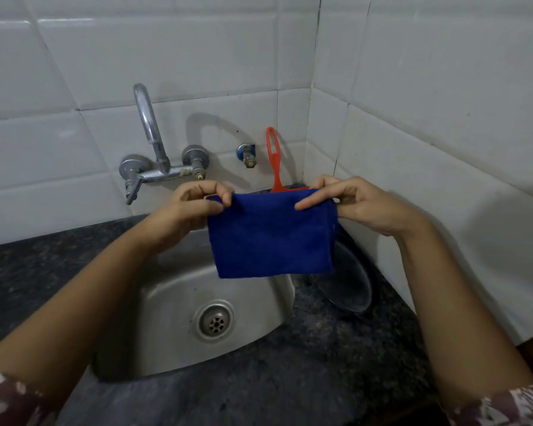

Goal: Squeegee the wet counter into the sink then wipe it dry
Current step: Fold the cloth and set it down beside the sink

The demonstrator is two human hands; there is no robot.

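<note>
A tap (150, 142) juts from the tiled wall above the steel sink (179, 305). The left hand (194, 207) pinches the top left corner of a folded blue cloth (271, 235), which hangs over the sink. An orange squeegee (274, 158) leans on the wall behind. The right hand (351, 201) pinches the top right corner. A dark plate (348, 287) rests on the speckled counter (320, 364).
</note>
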